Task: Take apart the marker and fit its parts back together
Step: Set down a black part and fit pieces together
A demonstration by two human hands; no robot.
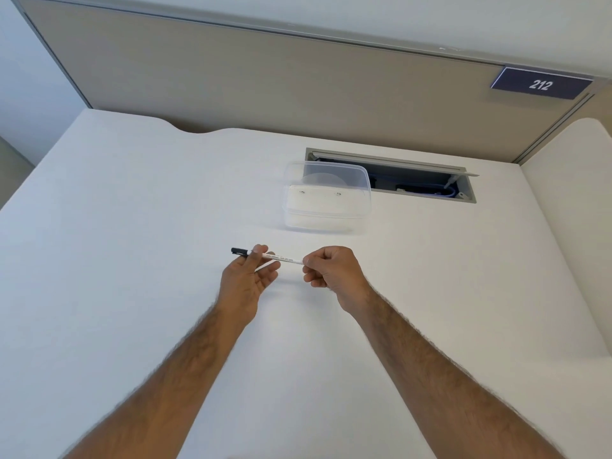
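A slim white marker (281, 258) with small printed text and a black cap (239, 251) at its left end is held level above the white desk (132, 293). My left hand (246, 274) pinches the barrel just right of the cap between thumb and fingers, palm turned up. My right hand (331, 271) is curled around the marker's right end, which is hidden inside the fingers. The cap sits on the marker.
A clear plastic container (326, 198) stands on the desk beyond the hands. Behind it is an open cable slot (417, 177) with wires inside. A beige partition (265, 77) carries a sign reading 212 (541, 84).
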